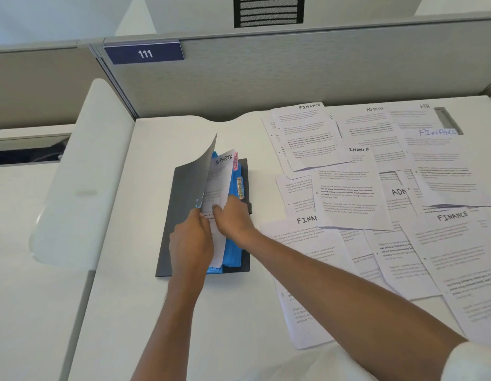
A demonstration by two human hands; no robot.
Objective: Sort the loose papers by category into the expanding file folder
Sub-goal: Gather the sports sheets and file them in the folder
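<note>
Grey cover [184,193] overlaps SPORTS sheet [220,177] — left hand [190,240], right hand [234,219] grip pinches it — loose papers [376,193] beside.

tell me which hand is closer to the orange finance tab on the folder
Right. The right hand sits just below the orange finance tab. The left hand is farther off, down and left, across the SPORTS sheet.

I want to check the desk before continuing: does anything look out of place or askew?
Yes. The loose papers right of the folder lie tilted and overlapping, hiding several headings. One sheet seems to have a folded or cut corner. The SPORTS sheet is only partly in the folder.
</note>
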